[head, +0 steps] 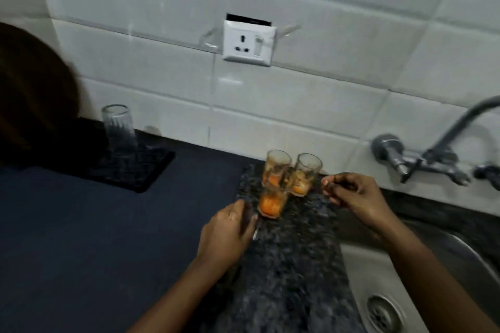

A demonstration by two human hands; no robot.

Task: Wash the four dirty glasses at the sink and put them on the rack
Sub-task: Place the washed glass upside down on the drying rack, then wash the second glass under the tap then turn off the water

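We see three dirty glasses (286, 181) clustered upright on the speckled counter (284, 265) left of the sink (378, 278) — orange residue inside. Left hand (227, 232) sits just beside the nearest glass, fingers loosely curled, holding nothing. Right hand (351, 194) near the right glass — grip unclear, blurred. One clean glass (119, 127) stands inverted on the dark rack (135, 167).

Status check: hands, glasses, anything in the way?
Left hand and right hand empty, fingers loosely curled near three dirty glasses. One clean glass upside down on rack. Nothing blocking.
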